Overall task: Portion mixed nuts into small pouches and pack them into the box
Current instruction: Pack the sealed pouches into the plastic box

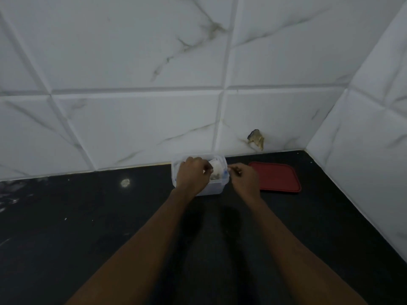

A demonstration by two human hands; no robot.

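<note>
Presently, from the head view, we see both arms reaching forward across the dark bench [88,216] to a clear plastic box [211,191] that stands at the back edge, right against the tiled wall [132,62]. Our left hand [192,175] hovers over the open box with its fingers curled onto a small pale pouch [217,169] that shows something brownish inside, probably nuts. The pouch sits inside the box, toward its right side. We judge the hand is settling it in place.

Our right hand [244,179] is at the box's right rim with thumb and fingertips drawn together. Whether they pinch the pouch's edge or nothing, we cannot tell.

A red lid [275,177] lies flat on the bench just right of the box, likely set there to keep the opening free and within reach for closing.
</note>
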